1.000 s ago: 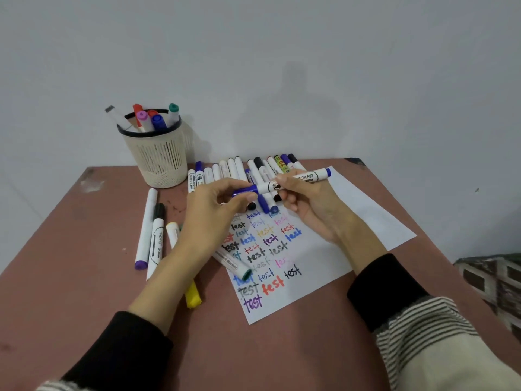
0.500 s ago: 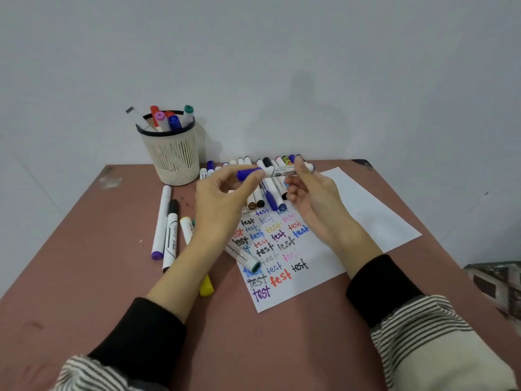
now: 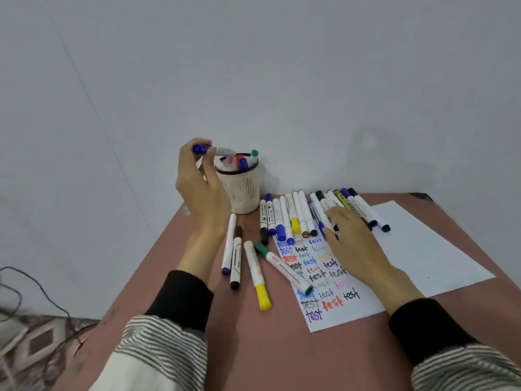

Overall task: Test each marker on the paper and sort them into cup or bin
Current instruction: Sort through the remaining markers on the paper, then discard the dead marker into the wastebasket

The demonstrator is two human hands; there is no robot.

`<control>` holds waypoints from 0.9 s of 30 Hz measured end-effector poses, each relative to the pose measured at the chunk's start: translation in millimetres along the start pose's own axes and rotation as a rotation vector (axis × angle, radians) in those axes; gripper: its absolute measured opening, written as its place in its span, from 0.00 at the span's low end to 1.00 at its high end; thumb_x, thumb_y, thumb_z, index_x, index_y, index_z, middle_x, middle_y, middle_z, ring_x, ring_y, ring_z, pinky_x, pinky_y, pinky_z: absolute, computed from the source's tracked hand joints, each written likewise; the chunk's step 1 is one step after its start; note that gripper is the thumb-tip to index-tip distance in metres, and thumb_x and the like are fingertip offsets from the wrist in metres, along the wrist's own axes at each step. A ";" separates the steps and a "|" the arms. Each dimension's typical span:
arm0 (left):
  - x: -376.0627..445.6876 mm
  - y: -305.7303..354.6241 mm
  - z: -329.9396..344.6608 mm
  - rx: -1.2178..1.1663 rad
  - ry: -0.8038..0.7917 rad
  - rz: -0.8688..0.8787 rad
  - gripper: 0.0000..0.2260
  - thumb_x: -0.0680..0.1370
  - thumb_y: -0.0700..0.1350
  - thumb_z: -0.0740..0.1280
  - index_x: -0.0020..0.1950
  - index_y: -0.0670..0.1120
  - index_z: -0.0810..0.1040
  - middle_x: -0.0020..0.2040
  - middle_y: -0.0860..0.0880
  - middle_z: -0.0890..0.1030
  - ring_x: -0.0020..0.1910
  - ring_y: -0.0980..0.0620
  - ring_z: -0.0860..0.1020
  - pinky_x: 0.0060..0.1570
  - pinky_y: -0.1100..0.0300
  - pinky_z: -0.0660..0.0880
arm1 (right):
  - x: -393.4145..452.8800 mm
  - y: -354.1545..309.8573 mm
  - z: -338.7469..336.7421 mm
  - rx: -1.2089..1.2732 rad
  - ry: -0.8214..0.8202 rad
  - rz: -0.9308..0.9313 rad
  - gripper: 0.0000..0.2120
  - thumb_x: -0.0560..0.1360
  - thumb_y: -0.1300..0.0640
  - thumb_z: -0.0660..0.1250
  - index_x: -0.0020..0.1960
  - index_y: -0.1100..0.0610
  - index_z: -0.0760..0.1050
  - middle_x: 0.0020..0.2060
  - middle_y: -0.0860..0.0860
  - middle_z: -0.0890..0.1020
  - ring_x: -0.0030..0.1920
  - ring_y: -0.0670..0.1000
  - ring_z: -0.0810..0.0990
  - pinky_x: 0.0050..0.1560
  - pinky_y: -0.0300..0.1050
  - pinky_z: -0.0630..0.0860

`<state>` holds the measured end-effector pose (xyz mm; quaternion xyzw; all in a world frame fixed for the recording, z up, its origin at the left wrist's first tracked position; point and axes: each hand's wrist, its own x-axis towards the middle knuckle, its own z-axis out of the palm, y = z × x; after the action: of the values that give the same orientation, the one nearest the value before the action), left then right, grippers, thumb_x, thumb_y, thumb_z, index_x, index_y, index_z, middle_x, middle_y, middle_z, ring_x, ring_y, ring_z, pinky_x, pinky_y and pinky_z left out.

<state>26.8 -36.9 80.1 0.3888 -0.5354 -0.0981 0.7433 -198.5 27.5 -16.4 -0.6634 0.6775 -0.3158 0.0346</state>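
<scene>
The flat, reddish-brown bench (image 3: 282,356) has a smooth top with a few pale scuffs. It stands against a plain, pale grey wall (image 3: 282,66). Down at the left is a patterned brown and white rug (image 3: 36,345) with a thin black cord (image 3: 42,294) trailing over it.

A white sheet of paper (image 3: 423,249) lies flat on the right side of the bench. The word "test" is written on it many times in lots of colours.

A round cream plastic cup with thin slits in its side and a black rim (image 3: 244,190) stands at the back of the bench, near the wall. Several markers stick up out of it.

The left hand (image 3: 201,187) is lifted up just beside the cup. Its fingers and thumb pinch a white marker with a blue cap (image 3: 211,149), which lies level over the cup's rim.

The right hand (image 3: 352,238) rests with loose, spread fingers on a row of white markers with coloured caps (image 3: 298,213) lying side by side at the top edge of the paper. It does not seem to grip any of them.

Four more markers lie to the left of the paper: a white marker with a purple end (image 3: 229,244), a white marker with black ends (image 3: 236,258), a white marker with a yellow cap (image 3: 257,275), and a white marker with green ends (image 3: 283,268) that lies slanted, partly on the paper.

Both arms wear black cuffs under striped cream sleeves (image 3: 160,354).
</scene>
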 end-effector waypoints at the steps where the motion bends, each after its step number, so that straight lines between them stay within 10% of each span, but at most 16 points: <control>1: 7.9 -4.2 0.9 0.037 -0.013 0.005 0.05 0.81 0.40 0.61 0.55 0.43 0.76 0.49 0.51 0.79 0.48 0.60 0.77 0.48 0.65 0.74 | 0.3 -1.0 0.2 -0.017 -0.013 0.009 0.20 0.82 0.57 0.60 0.72 0.60 0.67 0.70 0.54 0.70 0.71 0.52 0.66 0.70 0.41 0.60; 6: 28.5 -20.4 16.0 0.203 -0.277 -0.127 0.09 0.82 0.40 0.60 0.62 0.43 0.73 0.51 0.48 0.79 0.47 0.59 0.76 0.42 0.78 0.70 | -0.6 -3.7 -1.2 -0.038 -0.069 0.020 0.21 0.83 0.55 0.57 0.73 0.60 0.66 0.72 0.55 0.68 0.73 0.52 0.63 0.73 0.44 0.57; 15: 25.6 -49.0 28.6 0.567 -0.477 -0.084 0.09 0.82 0.42 0.60 0.61 0.44 0.73 0.59 0.44 0.79 0.56 0.45 0.77 0.49 0.52 0.76 | -1.4 -3.4 -3.2 -0.077 -0.081 0.004 0.21 0.83 0.53 0.54 0.74 0.58 0.64 0.73 0.52 0.66 0.74 0.50 0.61 0.74 0.43 0.54; 20: -26.0 -34.3 21.6 0.471 -0.264 0.034 0.10 0.81 0.41 0.59 0.62 0.45 0.72 0.62 0.46 0.70 0.56 0.53 0.65 0.52 0.56 0.71 | -1.4 -4.4 -4.4 -0.096 -0.080 -0.002 0.21 0.83 0.53 0.54 0.74 0.58 0.64 0.73 0.52 0.66 0.73 0.50 0.61 0.73 0.42 0.54; 27: -73.7 -46.8 15.8 0.509 -0.587 0.103 0.09 0.80 0.41 0.61 0.57 0.47 0.78 0.56 0.50 0.77 0.55 0.50 0.72 0.54 0.55 0.71 | -3.0 -2.9 -5.2 -0.093 -0.101 0.013 0.21 0.84 0.53 0.53 0.75 0.57 0.62 0.75 0.52 0.64 0.75 0.49 0.58 0.75 0.43 0.52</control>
<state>-4.4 -34.7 -2.9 0.4889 -0.7514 -0.0318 0.4420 -198.0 32.5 -12.0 -0.6749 0.6932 -0.2498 0.0397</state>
